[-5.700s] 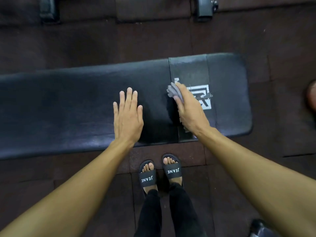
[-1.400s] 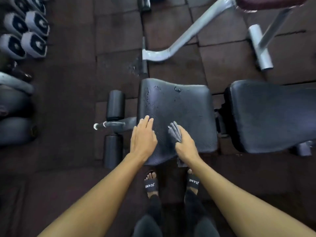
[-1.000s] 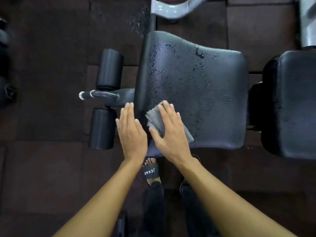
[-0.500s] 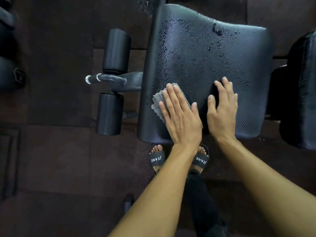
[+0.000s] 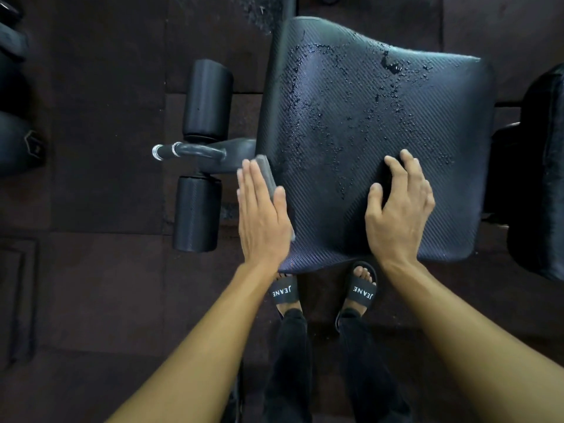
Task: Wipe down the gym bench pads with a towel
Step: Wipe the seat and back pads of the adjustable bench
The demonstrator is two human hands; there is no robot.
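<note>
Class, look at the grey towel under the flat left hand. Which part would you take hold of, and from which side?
Grip the far end of the towel, which sticks out past the fingertips of the left hand at the left edge of the seat pad. Come from above on the far side; the rest is pinned flat.

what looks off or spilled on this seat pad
Liquid droplets speckle the far and middle of the seat pad, with a larger dark blot near its far edge. The towel under the left hand is at the pad's left edge.
</note>
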